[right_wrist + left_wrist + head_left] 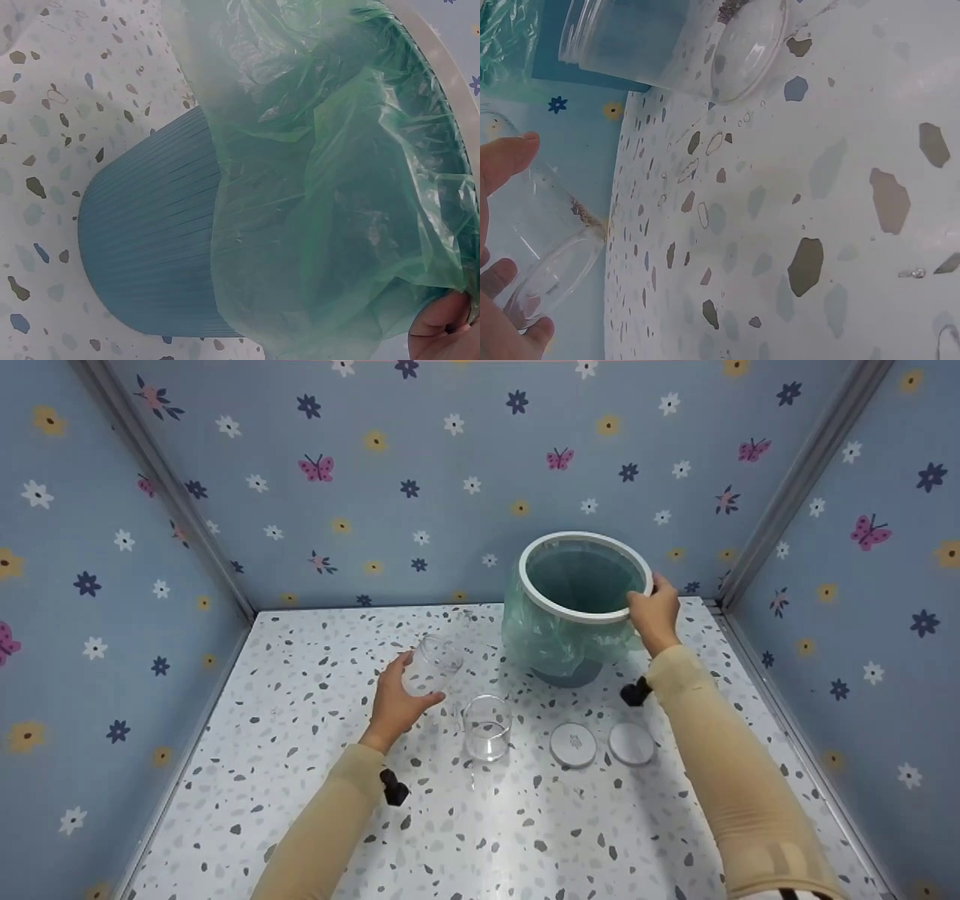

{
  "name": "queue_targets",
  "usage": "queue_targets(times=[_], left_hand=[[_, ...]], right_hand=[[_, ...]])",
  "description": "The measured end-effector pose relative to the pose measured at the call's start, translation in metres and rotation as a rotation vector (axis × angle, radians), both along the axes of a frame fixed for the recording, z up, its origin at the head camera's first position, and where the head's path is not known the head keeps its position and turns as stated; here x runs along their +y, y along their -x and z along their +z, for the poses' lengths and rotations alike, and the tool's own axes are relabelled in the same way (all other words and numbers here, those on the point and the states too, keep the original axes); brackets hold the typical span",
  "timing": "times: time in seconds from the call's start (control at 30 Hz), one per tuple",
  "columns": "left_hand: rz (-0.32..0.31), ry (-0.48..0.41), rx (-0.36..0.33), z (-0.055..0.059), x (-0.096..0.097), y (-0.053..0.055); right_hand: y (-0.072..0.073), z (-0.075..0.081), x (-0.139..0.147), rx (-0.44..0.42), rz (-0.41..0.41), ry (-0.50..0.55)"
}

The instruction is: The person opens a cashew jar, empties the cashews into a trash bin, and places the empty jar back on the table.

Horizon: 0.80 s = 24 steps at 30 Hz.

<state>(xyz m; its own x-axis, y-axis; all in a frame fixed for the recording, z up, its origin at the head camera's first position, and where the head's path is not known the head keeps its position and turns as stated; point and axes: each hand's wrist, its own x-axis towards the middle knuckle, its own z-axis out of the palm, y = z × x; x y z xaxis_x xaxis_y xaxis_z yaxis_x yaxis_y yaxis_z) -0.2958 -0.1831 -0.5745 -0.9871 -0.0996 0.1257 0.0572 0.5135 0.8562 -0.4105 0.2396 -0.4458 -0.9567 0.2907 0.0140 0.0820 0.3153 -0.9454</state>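
My left hand [395, 705] grips a clear jar [435, 660] and holds it on its side, tilted, mouth towards the bin. Brown crumbs [583, 212] cling inside near its base in the left wrist view. A second clear jar [487, 731] stands upright close by, with some brown bits at its bottom. My right hand [657, 613] pinches the white rim [581, 616] of a blue ribbed trash bin [157, 232], thumb on the near side. A green bin bag [322, 187] lines the bin and hangs down over its outside. The bin's floor is hidden.
Two round pale lids, a left lid [574, 745] and a right lid [631, 743], lie flat in front of the bin. The speckled tabletop [300, 675] is bounded by a flowered back wall [420, 510] and similar side walls.
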Motion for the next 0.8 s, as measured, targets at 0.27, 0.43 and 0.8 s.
queue_targets(times=[0.27, 0.43, 0.8], left_hand=[[0.007, 0.001, -0.03, -0.009, -0.01, -0.005], [0.016, 0.001, -0.049, -0.013, -0.015, -0.009], [0.032, -0.006, -0.09, -0.021, -0.018, -0.014]], right_hand=[[0.002, 0.0, -0.001, 0.002, 0.0, -0.016], [0.003, 0.0, -0.001, 0.0, 0.003, -0.008], [0.002, 0.0, 0.004, -0.015, 0.005, -0.009]])
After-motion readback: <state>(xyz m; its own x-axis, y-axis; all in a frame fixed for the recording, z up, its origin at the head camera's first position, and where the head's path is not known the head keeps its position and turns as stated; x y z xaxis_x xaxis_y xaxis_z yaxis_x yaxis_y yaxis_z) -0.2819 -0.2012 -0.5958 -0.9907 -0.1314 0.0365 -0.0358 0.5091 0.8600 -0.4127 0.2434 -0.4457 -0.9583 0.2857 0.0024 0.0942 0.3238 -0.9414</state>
